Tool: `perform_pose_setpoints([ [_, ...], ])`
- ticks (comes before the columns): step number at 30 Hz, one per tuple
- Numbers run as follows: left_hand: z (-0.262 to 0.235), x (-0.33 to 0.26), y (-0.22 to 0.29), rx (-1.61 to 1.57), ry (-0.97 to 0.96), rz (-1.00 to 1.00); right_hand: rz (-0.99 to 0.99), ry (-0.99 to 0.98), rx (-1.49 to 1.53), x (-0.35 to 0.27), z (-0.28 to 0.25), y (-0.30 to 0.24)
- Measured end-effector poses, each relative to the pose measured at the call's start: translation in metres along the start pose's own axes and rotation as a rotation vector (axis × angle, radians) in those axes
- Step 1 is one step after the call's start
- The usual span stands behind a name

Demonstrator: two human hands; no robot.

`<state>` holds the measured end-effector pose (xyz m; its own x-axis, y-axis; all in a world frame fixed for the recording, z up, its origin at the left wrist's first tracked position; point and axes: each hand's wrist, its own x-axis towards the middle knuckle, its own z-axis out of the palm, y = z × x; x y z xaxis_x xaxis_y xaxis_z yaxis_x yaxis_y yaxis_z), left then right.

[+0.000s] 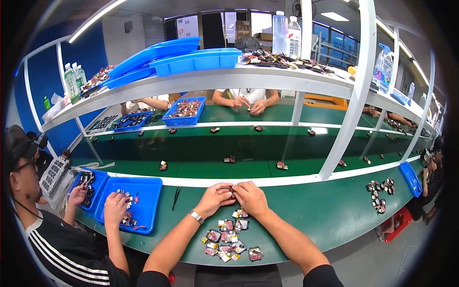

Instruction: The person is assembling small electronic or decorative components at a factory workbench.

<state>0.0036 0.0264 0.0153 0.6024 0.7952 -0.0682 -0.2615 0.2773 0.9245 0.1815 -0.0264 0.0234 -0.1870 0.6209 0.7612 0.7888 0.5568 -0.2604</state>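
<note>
- Left hand and right hand pinch a small dark part over the green bench.
- Circuit pieces cluster near its front edge; black tweezers lie at left.

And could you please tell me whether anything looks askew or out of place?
Yes, the blue trays on the upper shelf: they overlap at differing angles, some slanting, instead of nesting squarely. The small assemblies near the left hand and right hand lie loosely clustered, but none looks plainly damaged.
</note>
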Motion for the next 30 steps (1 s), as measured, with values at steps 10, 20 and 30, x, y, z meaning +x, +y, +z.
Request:
perform_pose_setpoints([
  [10,-0.002,0.0,-0.004,-0.052,-0.021,-0.009,-0.064,-0.022,0.033,-0.001,0.0,0.005],
  [20,0.0,0.002,0.001,-0.03,-0.031,-0.013,0.01,-0.139,0.153,0.011,-0.01,0.006],
  [30,0.004,0.0,-0.003,0.072,-0.039,-0.01,0.003,-0.28,0.23,0.012,-0.023,0.013],
])
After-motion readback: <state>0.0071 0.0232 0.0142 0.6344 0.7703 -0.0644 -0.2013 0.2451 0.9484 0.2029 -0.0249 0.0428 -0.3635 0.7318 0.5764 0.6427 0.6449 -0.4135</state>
